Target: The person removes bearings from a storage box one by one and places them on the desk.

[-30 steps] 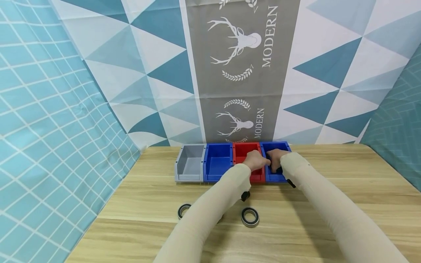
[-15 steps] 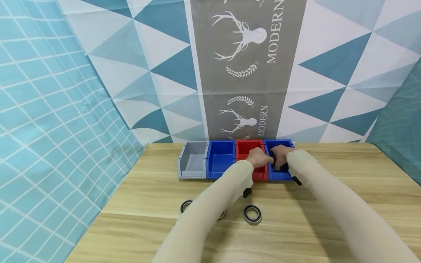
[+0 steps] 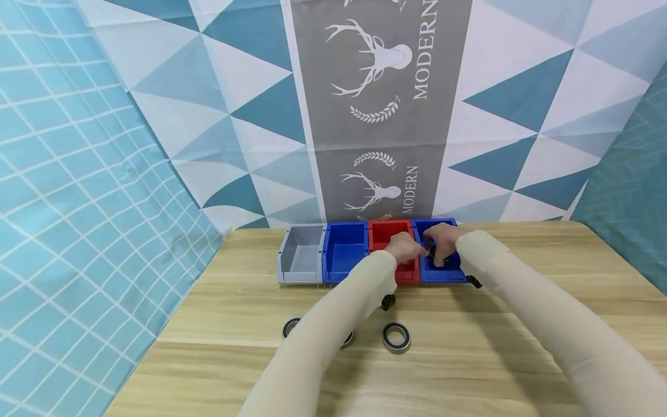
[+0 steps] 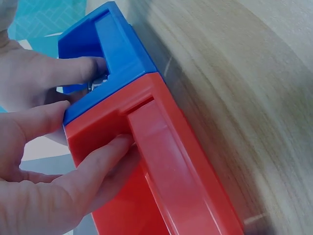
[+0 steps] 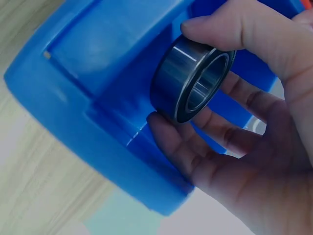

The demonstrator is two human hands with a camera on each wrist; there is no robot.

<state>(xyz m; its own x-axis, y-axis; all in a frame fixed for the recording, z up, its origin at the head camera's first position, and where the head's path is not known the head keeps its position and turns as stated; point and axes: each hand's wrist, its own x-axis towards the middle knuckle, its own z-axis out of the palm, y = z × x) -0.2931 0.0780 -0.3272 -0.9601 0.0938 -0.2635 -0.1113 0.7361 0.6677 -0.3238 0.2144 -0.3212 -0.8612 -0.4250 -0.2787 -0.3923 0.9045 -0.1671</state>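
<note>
My right hand [image 3: 445, 240] reaches into the right-hand blue bin [image 3: 452, 277]. Its thumb and fingers pinch a ball bearing [image 5: 178, 78], a thick metal ring with a dark face, tilted above the bin's floor. At the neighbouring red bin [image 3: 407, 278] is my left hand [image 3: 403, 248]. In the left wrist view its thumb [image 4: 46, 117] touches the edge where the red and blue bins meet. Its other fingers [image 4: 105, 156] extend down inside the red bin near the low front wall, with nothing seen between them.
Left of the red bin stand another blue bin [image 3: 344, 263] and a grey bin [image 3: 302, 263], all in one row. A bearing [image 3: 386, 335] lies on the wooden table [image 3: 224, 324]. Two more bearings lie further left, partly hidden by the left sleeve [image 3: 323, 336].
The bearing has come into sight between my right fingers, and that hand has shifted slightly within the bin. My left hand stays at the red bin. The head view has shifted slightly.
</note>
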